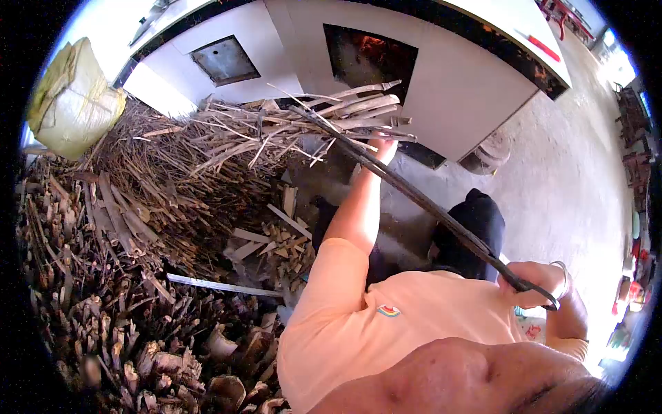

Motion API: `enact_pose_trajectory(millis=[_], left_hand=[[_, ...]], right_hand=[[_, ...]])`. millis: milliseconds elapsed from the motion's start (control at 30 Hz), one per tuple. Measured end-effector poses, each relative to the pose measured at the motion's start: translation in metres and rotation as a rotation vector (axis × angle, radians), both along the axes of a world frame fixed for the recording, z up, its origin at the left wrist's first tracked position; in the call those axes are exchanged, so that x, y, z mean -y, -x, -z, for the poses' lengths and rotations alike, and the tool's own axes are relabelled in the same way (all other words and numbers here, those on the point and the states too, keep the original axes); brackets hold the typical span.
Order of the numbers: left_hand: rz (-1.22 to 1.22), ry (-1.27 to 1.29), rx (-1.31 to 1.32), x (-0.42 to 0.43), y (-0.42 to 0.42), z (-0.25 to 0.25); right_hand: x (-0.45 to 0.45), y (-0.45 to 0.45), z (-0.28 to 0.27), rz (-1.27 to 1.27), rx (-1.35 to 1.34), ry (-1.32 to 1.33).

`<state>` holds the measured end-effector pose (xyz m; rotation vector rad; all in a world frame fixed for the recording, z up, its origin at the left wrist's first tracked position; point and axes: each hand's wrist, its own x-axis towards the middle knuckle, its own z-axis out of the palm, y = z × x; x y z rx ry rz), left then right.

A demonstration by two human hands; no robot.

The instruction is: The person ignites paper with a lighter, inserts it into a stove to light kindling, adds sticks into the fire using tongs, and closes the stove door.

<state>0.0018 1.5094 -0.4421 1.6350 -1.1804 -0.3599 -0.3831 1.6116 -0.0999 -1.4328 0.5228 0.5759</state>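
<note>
My left hand (384, 149) is closed around the right end of a bundle of dry sticks (345, 114), just in front of the stove's fire opening (369, 58), where an orange glow shows. Most of its fingers are hidden by the wood. At lower right, my right hand (536, 281) grips the curved handle end of long, dark metal fire tongs (441, 210). The tongs slant up to the left, and their far end crosses in front of the bundle in this view.
A large heap of sticks and split wood (158, 276) fills the left side. A yellowish sack (76, 103) stands at its back. The white stove (455, 90) has a second, metal-covered opening (224, 58). A red object (543, 48) lies on the stove top.
</note>
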Motion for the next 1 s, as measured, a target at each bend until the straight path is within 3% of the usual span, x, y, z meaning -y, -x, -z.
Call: enact_pose_trajectory(millis=[67, 133, 367, 433, 467, 500, 567, 600, 633, 700, 733, 767, 800, 900, 1000], left_hand=[[0.088, 0.108, 0.197, -0.015, 0.006, -0.018], [0.075, 0.071, 0.146, -0.024, 0.004, -0.019], [-0.324, -0.171, -0.419, -0.084, -0.06, 0.004], [-0.386, -0.265, -0.59, -0.123, -0.076, 0.0], [-0.403, -0.319, -0.673, -0.146, -0.081, -0.002], [-0.418, -0.377, -0.759, -0.173, -0.084, -0.008], [-0.544, -0.423, -0.906, -0.221, -0.093, -0.012], [-0.822, -0.4, -0.964, -0.233, -0.124, 0.046], [-0.785, -0.249, -1.105, -0.262, -0.137, 0.033], [-0.66, 0.156, -1.247, -0.298, -0.199, 0.069], [-0.767, 0.274, -1.287, -0.298, -0.177, 0.018], [-0.454, 0.302, -1.259, -0.313, -0.178, 0.004], [-0.465, 0.4, -1.299, -0.311, -0.169, -0.021], [-0.287, 0.602, -1.378, -0.308, -0.166, -0.047], [-0.477, 0.593, -1.336, -0.3, -0.181, -0.046]], right_hand=[[-0.015, 0.024, 0.002, 0.026, 0.071, -0.026], [-0.026, 0.04, 0.001, -0.008, 0.166, -0.003], [-0.043, 0.071, -0.001, 0.047, 0.18, -0.036], [-0.045, 0.068, -0.014, 0.109, -0.142, -0.071], [-0.053, 0.061, -0.021, 0.209, -0.182, 0.011], [-0.051, 0.063, -0.015, 0.188, -0.178, 0.005], [-0.043, 0.069, 0.002, 0.201, 0.123, -0.185], [-0.044, 0.064, -0.004, 0.258, 0.036, -0.189], [-0.041, 0.065, -0.002, 0.245, 0.039, -0.197], [-0.039, 0.069, 0.003, 0.25, -0.006, -0.07], [-0.04, 0.062, -0.001, 0.276, 0.007, -0.09], [-0.041, 0.062, 0.0, 0.264, -0.001, -0.094], [-0.042, 0.063, 0.001, 0.323, -0.043, -0.099], [-0.044, 0.057, 0.0, 0.39, -0.144, -0.064], [-0.045, 0.055, 0.001, 0.409, -0.156, -0.136]])
